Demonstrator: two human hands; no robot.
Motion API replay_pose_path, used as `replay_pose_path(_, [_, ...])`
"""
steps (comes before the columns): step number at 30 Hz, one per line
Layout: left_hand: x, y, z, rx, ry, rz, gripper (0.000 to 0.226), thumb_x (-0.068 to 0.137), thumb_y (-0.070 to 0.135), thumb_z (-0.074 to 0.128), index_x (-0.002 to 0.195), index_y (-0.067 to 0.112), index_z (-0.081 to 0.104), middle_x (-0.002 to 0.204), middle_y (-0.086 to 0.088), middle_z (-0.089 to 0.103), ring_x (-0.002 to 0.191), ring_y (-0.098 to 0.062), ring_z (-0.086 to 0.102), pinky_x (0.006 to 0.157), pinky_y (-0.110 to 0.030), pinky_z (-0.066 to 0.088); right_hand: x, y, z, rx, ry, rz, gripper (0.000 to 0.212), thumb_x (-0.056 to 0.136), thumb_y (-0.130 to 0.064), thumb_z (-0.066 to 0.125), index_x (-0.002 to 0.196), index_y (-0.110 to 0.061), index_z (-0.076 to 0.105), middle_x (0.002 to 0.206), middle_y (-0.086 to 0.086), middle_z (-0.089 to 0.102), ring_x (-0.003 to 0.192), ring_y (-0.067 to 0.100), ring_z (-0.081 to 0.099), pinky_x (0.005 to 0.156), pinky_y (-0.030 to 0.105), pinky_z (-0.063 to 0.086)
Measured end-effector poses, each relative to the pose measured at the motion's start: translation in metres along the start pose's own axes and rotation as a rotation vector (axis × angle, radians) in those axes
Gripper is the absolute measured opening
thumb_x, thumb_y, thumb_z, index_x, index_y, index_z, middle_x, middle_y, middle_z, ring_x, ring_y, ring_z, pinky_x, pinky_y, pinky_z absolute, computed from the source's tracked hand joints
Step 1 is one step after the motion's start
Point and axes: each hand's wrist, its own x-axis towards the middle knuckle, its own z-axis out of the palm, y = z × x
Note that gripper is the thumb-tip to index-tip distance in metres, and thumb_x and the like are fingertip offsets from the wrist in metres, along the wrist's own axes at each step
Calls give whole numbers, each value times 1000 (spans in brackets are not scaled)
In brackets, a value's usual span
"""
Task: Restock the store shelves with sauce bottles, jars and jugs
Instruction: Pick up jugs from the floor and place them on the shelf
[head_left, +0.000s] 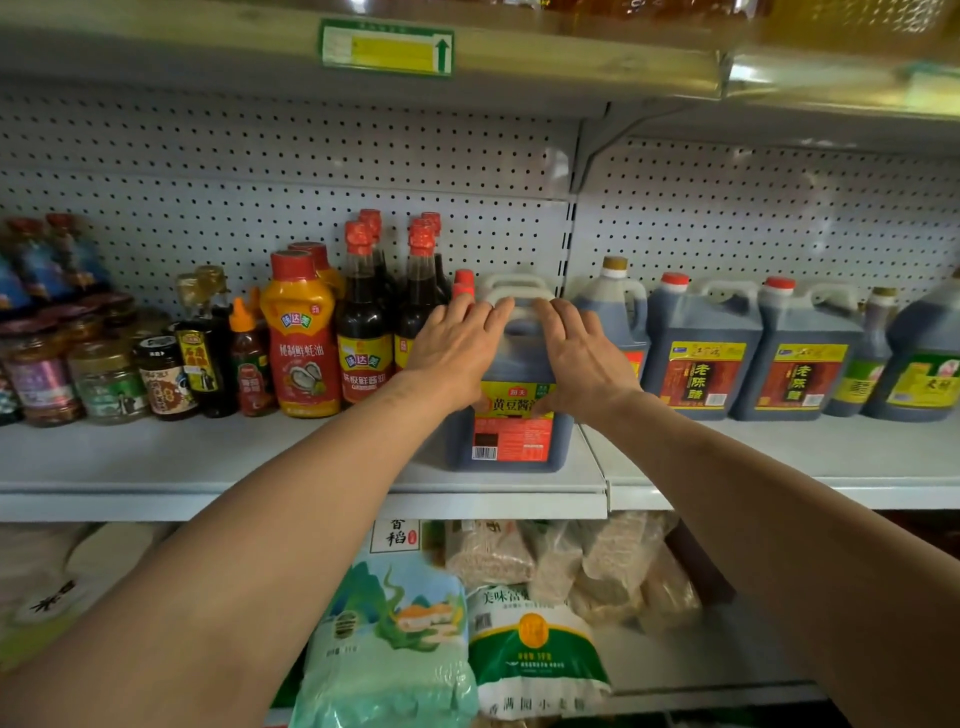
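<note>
At nine o'clock on the white shelf (156, 457), a cluster of small jars (104, 382) is standing beside a squat dark jar (165, 376). Just right of them a red-capped orange squeeze bottle (298, 335) is standing upright, and behind it at about eleven o'clock tall dark sauce bottles (363, 322) with red caps are lining up against the perforated back panel (311, 156).

At the centre, the soy sauce jug (511, 415) is sitting upright near the shelf's front edge, label facing out. The left hand (457, 343) is lying flat on the jug's upper left shoulder, fingers spread and fairly straight, reaching toward the white handle (517, 293). The right hand (579, 358) is pressing on the upper right side, fingers extended, thumb down against the yellow label.

Toward three o'clock, a row of dark vinegar jugs (698, 358) is standing further back on the neighbouring shelf section.

At six o'clock, on the lower shelf, bagged goods (395, 634) are lying stacked.
</note>
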Motion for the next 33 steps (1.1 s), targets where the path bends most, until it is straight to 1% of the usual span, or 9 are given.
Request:
replay_pose_path(2, [8,-3,5,18,-4,0,141,53,51,92,156,16,2,150,-3,34,141,-27,25,117,-40,21,8,2,5,9,-7,5,141,52,-46,95,156,-12,6,158,7,21,137,30,28,105,40,46])
replay_pose_path(5, [19,-7,13,67,-9,-8,143,56,49,91,156,13,-4,152,-5,31,144,-29,21,124,-43,3,19,4,11,15,-2,3,141,52,-46,95,156,-10,7,157,9,22,137,31,28,108,40,43])
replay_pose_path(6, [22,-8,15,77,-15,-15,143,57,47,91,156,13,-6,153,-6,30,146,-29,19,124,-44,0,22,5,13,14,-1,0,141,52,-46,95,156,-9,8,157,9,23,137,31,29,109,40,41])
replay_pose_path(8, [28,-10,19,76,-28,-29,142,57,44,92,156,12,-5,155,-7,27,148,-30,15,124,-44,-3,29,6,17,16,0,-3,141,52,-46,95,156,-9,8,157,10,23,136,32,30,110,40,40])
replay_pose_path(14, [46,-16,24,74,-28,-27,139,54,48,93,155,11,4,152,-8,32,144,-31,23,124,-42,8,47,9,27,32,-3,13,141,53,-44,95,157,-10,6,159,9,20,139,32,28,109,42,43])
replay_pose_path(19, [62,-18,33,99,-29,-41,138,53,49,93,154,10,6,148,-8,35,141,-31,27,122,-41,13,64,14,36,29,-14,17,141,55,-43,94,157,-10,4,160,8,17,141,31,26,113,39,38])
replay_pose_path(25, [66,-24,37,109,-18,-18,139,50,52,93,153,10,9,145,-8,39,138,-31,30,117,-42,22,69,22,42,64,0,-2,141,53,-44,95,158,-10,6,160,8,19,142,31,25,115,39,34])
replay_pose_path(29, [64,-19,36,128,-21,-40,138,53,48,93,153,10,5,146,-6,36,137,-29,29,117,-40,20,68,20,43,37,-9,4,143,56,-47,93,158,-9,1,163,10,14,145,31,21,117,37,28])
replay_pose_path(33, [63,-17,39,142,6,-60,127,68,31,87,155,9,-2,154,-9,26,143,-31,21,121,-42,11,67,18,43,-18,-18,22,144,59,-53,89,158,-10,-7,165,8,8,149,29,15,117,36,29])
